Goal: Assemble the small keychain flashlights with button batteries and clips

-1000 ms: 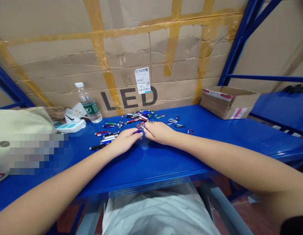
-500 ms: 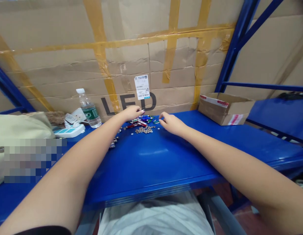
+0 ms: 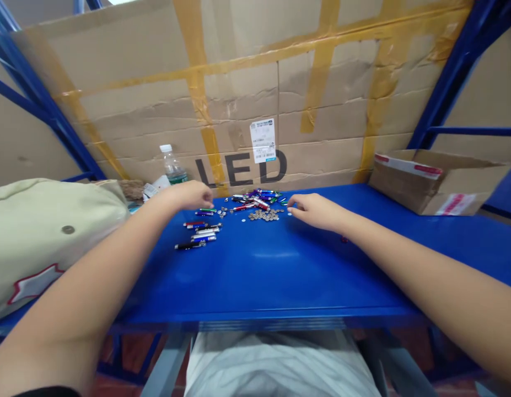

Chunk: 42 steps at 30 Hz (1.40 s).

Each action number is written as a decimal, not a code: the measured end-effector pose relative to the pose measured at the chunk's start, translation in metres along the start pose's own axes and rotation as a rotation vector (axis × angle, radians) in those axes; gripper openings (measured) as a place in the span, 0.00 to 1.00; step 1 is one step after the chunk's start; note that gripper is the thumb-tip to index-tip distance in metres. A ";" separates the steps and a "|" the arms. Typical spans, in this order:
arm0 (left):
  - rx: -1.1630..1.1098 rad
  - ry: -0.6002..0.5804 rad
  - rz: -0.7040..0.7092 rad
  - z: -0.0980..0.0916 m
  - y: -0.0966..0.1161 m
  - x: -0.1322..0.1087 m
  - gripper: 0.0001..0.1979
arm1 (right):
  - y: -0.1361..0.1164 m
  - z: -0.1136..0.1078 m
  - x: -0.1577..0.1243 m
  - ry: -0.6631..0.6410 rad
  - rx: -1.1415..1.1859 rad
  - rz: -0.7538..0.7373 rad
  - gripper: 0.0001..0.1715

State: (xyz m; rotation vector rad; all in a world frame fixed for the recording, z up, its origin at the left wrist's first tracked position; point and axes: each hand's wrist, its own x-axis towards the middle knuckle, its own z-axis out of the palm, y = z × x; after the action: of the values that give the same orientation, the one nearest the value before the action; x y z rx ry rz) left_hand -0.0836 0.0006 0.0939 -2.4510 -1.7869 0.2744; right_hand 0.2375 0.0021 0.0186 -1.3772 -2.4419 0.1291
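My left hand [image 3: 192, 195] hovers over the blue table [image 3: 272, 270] at the back left, fingers curled; what they hold is hidden. Just in front of it lies a short row of small flashlights [image 3: 199, 232]. My right hand [image 3: 317, 211] rests on the table with its fingers bent in a loose pinch. It sits at the right edge of a heap of small round metal pieces [image 3: 263, 215]. A pile of colourful mini flashlights [image 3: 257, 197] lies behind that heap, between my hands.
A large taped cardboard box marked LED [image 3: 247, 110] stands behind the table. A water bottle [image 3: 172, 165] is at the back left, a cream cloth bag [image 3: 40, 231] at the left, an open cardboard box [image 3: 437, 182] at the right. Blue rack posts [image 3: 453, 77] flank the box.
My hands have parted from the middle of the table. The left went to the far pile, then left toward the flashlight row. The right shifted right. The camera has turned right and tilted.
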 end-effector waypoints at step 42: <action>-0.543 0.367 0.332 0.080 0.087 -0.040 0.14 | -0.028 0.024 -0.002 0.274 0.270 -0.438 0.05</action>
State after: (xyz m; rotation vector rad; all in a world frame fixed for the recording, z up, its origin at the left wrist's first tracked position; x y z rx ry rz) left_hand -0.0300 -0.0667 0.0032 -2.8912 -1.4285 -0.6882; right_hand 0.2073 -0.0126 0.0023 -0.6790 -2.3253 0.1456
